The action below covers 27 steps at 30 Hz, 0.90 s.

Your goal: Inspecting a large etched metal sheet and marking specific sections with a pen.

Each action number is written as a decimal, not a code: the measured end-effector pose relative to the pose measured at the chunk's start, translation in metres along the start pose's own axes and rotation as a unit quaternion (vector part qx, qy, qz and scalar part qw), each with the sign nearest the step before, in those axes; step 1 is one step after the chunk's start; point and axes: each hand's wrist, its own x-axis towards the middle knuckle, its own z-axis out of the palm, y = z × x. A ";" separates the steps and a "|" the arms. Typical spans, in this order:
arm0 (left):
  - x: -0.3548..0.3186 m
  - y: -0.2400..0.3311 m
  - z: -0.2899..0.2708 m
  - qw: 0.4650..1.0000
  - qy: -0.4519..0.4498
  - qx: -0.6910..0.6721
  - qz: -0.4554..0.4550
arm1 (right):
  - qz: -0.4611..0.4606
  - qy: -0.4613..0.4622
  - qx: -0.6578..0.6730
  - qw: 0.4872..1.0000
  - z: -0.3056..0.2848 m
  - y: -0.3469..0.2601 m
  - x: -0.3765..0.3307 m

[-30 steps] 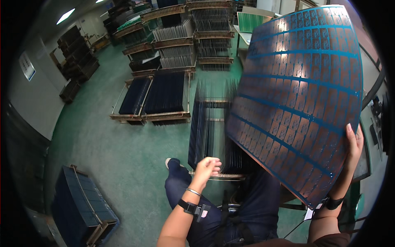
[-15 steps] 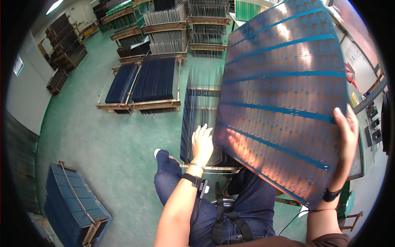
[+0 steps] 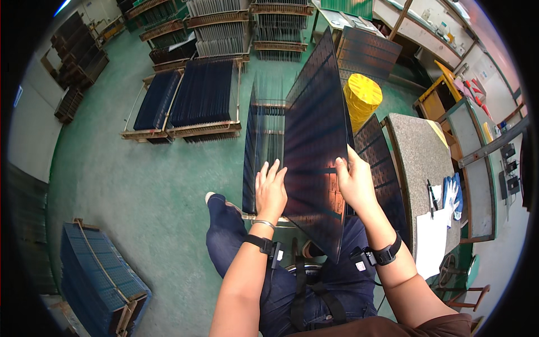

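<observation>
My right hand grips the right edge of a large dark-blue and copper circuit board panel, thumb on the face turned toward me. The panel stands on edge, nearly edge-on, over the right part of a wire rack in front of my knees. Beside the panel's left side, my left hand is open above the rack, fingers spread and holding nothing. Another dark panel stands at the rack's left side. The held panel hides the rack's right part.
Right of me stand more panels, a grey-topped table with paper and gloves, and a yellow-wrapped drum. Filled racks stand ahead on the green floor. A loaded rack lies at lower left.
My right hand has brought the panel down and leftward, turning it from face-on to nearly edge-on over the rack. The left hand stays over the rack, fingers spread.
</observation>
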 end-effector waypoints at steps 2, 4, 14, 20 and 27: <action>0.000 0.000 -0.001 1.000 -0.001 0.005 0.000 | 0.017 -0.008 0.000 1.000 0.002 -0.002 0.002; -0.002 -0.002 -0.001 1.000 -0.003 -0.005 -0.003 | 0.034 -0.015 0.001 0.999 0.005 -0.002 0.005; 0.000 -0.001 0.001 1.000 -0.006 0.003 -0.001 | 0.073 -0.022 -0.036 0.996 0.018 0.003 0.010; 0.001 0.003 0.000 1.000 -0.004 0.017 -0.005 | 0.081 -0.013 -0.039 0.996 0.017 0.004 0.019; 0.001 0.004 0.003 0.999 0.017 0.032 0.010 | 0.024 0.014 -0.055 0.998 0.016 0.032 0.048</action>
